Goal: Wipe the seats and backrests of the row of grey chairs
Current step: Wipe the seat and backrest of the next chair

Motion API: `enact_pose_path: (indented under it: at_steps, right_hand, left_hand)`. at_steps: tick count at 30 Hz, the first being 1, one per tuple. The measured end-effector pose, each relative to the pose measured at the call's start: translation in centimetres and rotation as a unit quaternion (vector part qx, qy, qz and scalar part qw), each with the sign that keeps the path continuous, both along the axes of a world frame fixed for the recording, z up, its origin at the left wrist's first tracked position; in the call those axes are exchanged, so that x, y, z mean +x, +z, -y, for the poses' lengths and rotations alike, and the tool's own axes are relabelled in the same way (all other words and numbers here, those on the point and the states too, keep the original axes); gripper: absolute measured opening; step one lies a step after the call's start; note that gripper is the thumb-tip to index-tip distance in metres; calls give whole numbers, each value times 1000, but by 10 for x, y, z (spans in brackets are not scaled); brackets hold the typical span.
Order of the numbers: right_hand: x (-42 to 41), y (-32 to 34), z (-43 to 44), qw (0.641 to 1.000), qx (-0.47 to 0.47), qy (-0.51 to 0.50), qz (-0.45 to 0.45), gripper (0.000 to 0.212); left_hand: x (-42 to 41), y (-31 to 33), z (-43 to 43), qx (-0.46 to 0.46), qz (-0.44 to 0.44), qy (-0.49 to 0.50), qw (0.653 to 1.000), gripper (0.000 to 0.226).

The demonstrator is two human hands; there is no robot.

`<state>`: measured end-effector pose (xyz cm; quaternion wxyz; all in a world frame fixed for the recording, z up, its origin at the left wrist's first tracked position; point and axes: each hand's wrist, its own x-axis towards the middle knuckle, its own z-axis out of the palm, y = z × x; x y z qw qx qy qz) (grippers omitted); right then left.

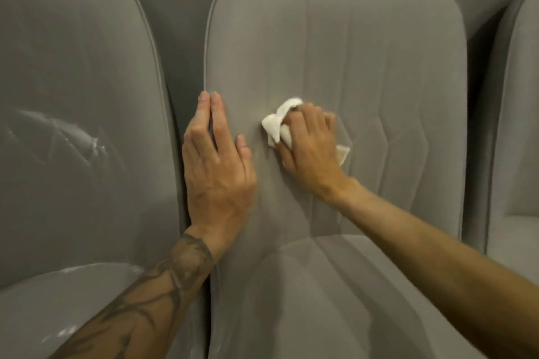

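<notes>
Left grip [217, 166], fingers flat, steadies the grey upholstered backrest [335, 38] while right grip [309, 146], apparently curled, presses a crumpled white cloth [277, 122] against it.

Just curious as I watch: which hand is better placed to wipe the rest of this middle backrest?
The right hand, probably. It grips the white cloth against the middle backrest, with open fabric above and to its right. The left hand lies flat on the backrest's left edge, holding nothing.

Wiping cloth [277, 123] mostly hidden under right hand [309, 149].
</notes>
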<state>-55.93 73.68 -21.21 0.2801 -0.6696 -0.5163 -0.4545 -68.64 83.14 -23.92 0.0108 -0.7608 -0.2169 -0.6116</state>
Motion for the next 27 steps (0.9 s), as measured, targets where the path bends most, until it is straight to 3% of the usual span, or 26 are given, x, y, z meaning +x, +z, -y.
enact_pose_path:
  at_steps: [5, 7, 10, 12, 14, 17, 19, 21, 23, 25, 27]
  right_hand:
    - [32, 130, -56, 973, 218, -73, 5, 32]
    - [28, 131, -63, 964, 261, -57, -13, 31]
    - [5, 34, -43, 984, 170, -25, -41, 30]
    - [-8, -57, -12, 998, 46, 13, -40, 26]
    - [-8, -124, 18, 993, -92, 53, 54, 23]
    - [15, -135, 34, 942, -221, 114, 228, 10]
    - [30, -105, 25, 948, -188, 116, 230, 8]
    - [32, -77, 11, 991, -67, 56, 104, 16]
    - [19, -77, 3, 1000, 13, 18, -7, 23]
    - [2, -110, 7, 998, -31, 45, 21, 25]
    - [-3, -139, 23, 979, -133, 92, 123, 21]
  left_hand:
    - [1, 1, -3, 1, 2, 1, 1000, 56]
    - [1, 0, -1, 2, 2, 2, 1000, 56]
    - [1, -1, -2, 4, 6, -1, 1000, 55]
    - [1, 0, -2, 1, 10, -10, 1000, 54]
    - [0, 1, -1, 0, 11, -20, 1000, 53]
    - [-2, 1, -1, -7, 10, -29, 1000, 53]
    - [-2, 2, 0, -12, 11, -28, 999, 53]
    - [-2, 2, 0, -13, 12, -26, 999, 53]
    - [-1, 2, 0, -13, 11, -27, 999, 54]
    - [-2, 1, 0, -12, 10, -28, 999, 54]
    - [-2, 2, 0, -14, 12, -32, 999, 53]
